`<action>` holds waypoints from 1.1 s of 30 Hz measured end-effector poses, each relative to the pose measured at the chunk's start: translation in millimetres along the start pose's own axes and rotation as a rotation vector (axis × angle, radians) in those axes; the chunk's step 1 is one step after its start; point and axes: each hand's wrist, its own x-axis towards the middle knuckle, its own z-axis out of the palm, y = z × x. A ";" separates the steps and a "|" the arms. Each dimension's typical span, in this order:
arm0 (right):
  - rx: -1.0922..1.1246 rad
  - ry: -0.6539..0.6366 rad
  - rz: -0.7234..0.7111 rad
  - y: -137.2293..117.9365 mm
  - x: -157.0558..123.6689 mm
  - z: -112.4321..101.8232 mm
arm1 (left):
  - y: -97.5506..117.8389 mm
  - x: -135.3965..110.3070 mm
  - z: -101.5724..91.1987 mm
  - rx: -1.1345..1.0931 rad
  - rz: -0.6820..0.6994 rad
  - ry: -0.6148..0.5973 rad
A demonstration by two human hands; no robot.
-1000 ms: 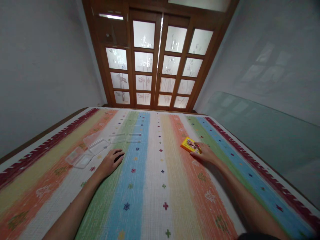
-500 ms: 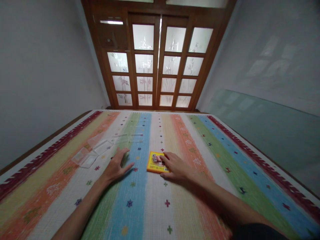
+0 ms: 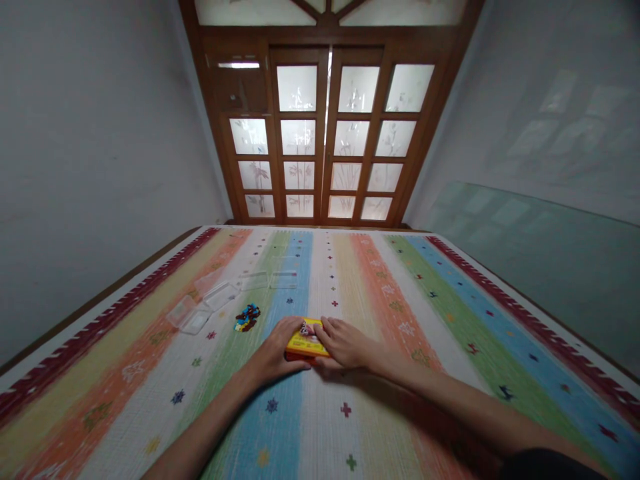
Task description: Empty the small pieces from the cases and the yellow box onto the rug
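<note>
A small flat yellow box [image 3: 306, 341] with dark characters and a picture on its top and an orange-red side is between my two hands, low over the striped cloth. My left hand [image 3: 279, 350] is closed on its left end, thumb along the near side. Around its right end my right hand [image 3: 343, 341] is closed, fingers lying over the top. To the left of my left hand lies a little heap of small blue, brown and yellow pieces [image 3: 247, 318], too small to name.
Beyond the heap, clear plastic boxes [image 3: 190, 315] stand with their lids open, more of them [image 3: 270, 280] farther back. A striped cloth [image 3: 380, 413] covers the table. Walls flank it, a pale green panel [image 3: 540, 267] leans at the right, and wooden glazed doors [image 3: 325, 133] close the far end.
My left hand has moved right from beside the plastic boxes and closed on the yellow box, uncovering the heap of pieces. The yellow box has come a little nearer.
</note>
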 end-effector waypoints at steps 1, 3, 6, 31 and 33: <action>0.058 -0.052 -0.001 3.8 1.9 -9.8 | -0.4 -0.7 0.5 -0.009 -0.022 0.003; 0.225 -0.125 0.031 14.7 5.2 -29.1 | -0.8 -2.2 1.6 -0.025 -0.085 0.013; 0.575 -0.159 0.131 36.9 8.2 -48.0 | -0.1 -4.7 1.9 -0.037 -0.202 0.049; 1.558 0.193 0.381 42.8 58.8 -80.3 | -33.5 0.7 -69.1 -0.292 -0.377 0.291; 1.477 0.222 0.300 39.6 68.3 -81.4 | -40.2 3.6 -78.5 -0.171 -0.362 0.309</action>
